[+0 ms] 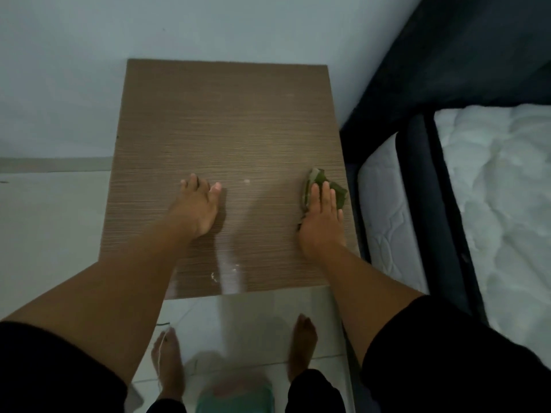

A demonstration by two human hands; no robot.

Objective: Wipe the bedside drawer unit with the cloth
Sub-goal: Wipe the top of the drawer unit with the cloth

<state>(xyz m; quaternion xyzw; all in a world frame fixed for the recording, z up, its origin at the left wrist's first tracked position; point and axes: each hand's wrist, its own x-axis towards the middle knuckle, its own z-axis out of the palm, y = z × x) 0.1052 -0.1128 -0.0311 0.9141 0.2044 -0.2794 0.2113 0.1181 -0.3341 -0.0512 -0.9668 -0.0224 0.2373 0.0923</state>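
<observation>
From above, the brown wood-grain top of the bedside drawer unit (226,120) fills the middle of the view, set against a pale wall (208,25) with a dark bed frame (429,204) and white mattress (501,204) just to its right. The left hand (198,205) rests flat on the top with fingers spread, while the right hand (322,222) presses a crumpled green cloth (316,181) down with straight fingers near the right edge. Two bare feet (302,344) stand on the white tiled floor (44,219) in front of the unit.
</observation>
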